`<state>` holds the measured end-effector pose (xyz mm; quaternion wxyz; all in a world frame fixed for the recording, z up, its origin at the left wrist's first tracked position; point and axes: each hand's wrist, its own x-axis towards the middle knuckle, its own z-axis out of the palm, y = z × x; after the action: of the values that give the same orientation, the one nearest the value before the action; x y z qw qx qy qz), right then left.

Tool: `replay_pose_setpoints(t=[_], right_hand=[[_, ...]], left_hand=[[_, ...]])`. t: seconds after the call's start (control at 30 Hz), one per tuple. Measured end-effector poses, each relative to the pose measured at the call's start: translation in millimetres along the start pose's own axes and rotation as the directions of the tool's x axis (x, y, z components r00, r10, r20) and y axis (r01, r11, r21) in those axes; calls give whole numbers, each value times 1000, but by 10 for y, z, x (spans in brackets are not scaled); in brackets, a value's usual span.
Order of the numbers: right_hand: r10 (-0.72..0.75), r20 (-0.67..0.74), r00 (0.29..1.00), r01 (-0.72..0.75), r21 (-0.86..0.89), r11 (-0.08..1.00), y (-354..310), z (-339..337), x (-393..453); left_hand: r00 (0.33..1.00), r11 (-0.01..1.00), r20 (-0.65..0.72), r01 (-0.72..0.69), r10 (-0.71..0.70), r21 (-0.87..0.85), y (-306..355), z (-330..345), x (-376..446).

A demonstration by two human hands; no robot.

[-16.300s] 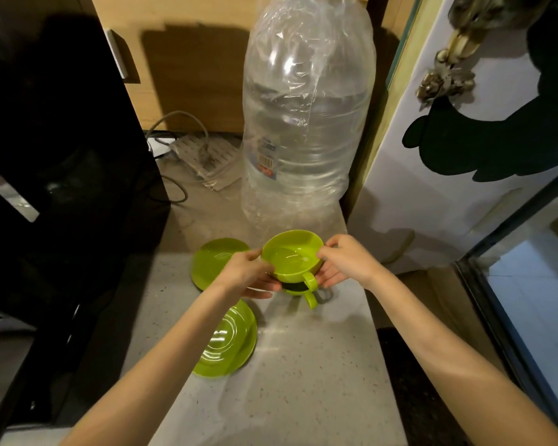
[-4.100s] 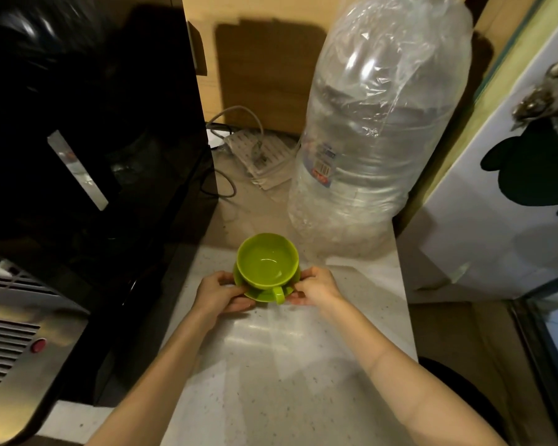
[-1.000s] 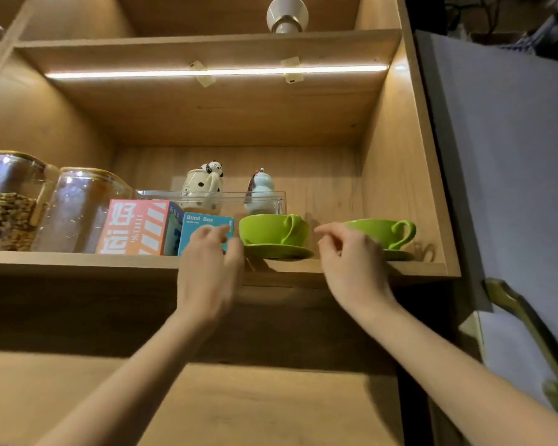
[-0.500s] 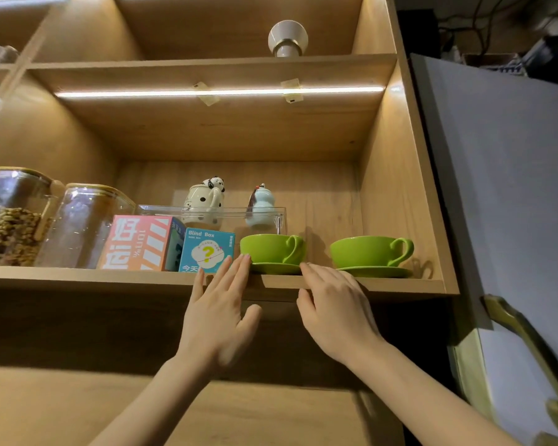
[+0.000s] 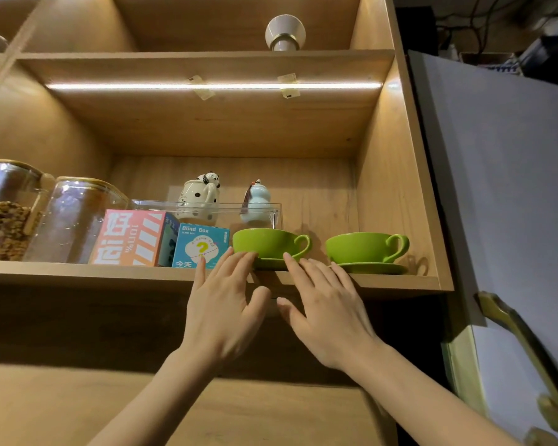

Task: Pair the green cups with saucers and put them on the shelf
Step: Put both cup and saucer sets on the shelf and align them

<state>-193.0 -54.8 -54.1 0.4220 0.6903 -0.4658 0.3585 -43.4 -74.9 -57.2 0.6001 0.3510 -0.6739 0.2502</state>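
Left hand: fingers spread flat, tips at the left cup and its saucer, gripping nothing.
Right hand: spread, empty, at the shelf front edge.
Right cup: on its saucer, near the shelf's right end.
Left jar: holds brown grain.
Second jar: contents unclear.

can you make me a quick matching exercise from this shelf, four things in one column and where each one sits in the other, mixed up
Things
1. blue box
2. right green cup
3. spotted teapot
4. glass jar of grains

Places
A. far left end of the shelf
B. behind the clear tray wall, at the back
C. on a saucer nearest the right wall
D. between the pink box and the left green cup

Pairs: 1-D, 2-C, 3-B, 4-A
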Motion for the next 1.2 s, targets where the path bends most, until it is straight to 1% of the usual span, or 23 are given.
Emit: replay_pose_setpoints(t=[0.1, 0.23, 0.37, 0.57, 0.73, 0.8, 0.87, 0.93, 1.0, 1.03, 1.07, 1.1, 1.13, 1.17, 1.2], right_hand=[[10, 21, 1000, -9, -35, 999, 9, 0, 24], [26, 43, 999, -24, -32, 999, 0, -3, 67], [31, 65, 997, -28, -42, 999, 0, -3, 132], [55, 55, 997, -52, -52, 997, -17, -2, 163], [71, 53, 996, -69, -24, 997, -17, -33, 162], [50, 60, 997, -50, 4, 999, -8, -90, 144], [29, 19, 999, -29, 10, 1000, -6, -177, 86], [26, -135, 991, -31, -35, 999, 19, -274, -21], [58, -308, 950, -78, -53, 996, 126, -371, -120], [85, -340, 937, -110, -55, 992, 210, -418, -162], [118, -321, 940, -144, -58, 988, 296, -461, -202], [145, -263, 954, -166, -59, 984, 377, -491, -238], [145, -190, 971, -161, -70, 984, 460, -500, -274], [122, -125, 985, -134, -94, 986, 530, -497, -300], [93, -74, 993, -102, -124, 987, 579, -492, -319]], left_hand=[[1000, 999, 1, -22, 22, 35, 65, 26, -43], [999, 997, 10, -35, 34, 75, 71, 80, -70], [995, 988, 41, -98, 94, 117, 85, 138, -98], [990, 984, 73, -128, 120, 120, 72, 190, -90], [988, 979, 93, -137, 124, 152, 70, 208, -89], [989, 979, 89, -129, 116, 155, 77, 201, -85], [991, 983, 84, -117, 106, 142, 104, 188, -78], [990, 987, 59, -134, 129, 88, 194, 156, -74], [987, 985, 17, -156, 158, -71, 348, 135, -35], [987, 974, 22, -155, 161, -165, 435, 131, 11], [986, 959, 54, -141, 159, -245, 518, 140, 69], [981, 948, 112, -118, 158, -296, 591, 159, 133], [970, 946, 187, -94, 157, -309, 655, 190, 207], [952, 957, 265, -74, 152, -281, 711, 228, 279], [931, 974, 338, -64, 137, -218, 758, 272, 339]])
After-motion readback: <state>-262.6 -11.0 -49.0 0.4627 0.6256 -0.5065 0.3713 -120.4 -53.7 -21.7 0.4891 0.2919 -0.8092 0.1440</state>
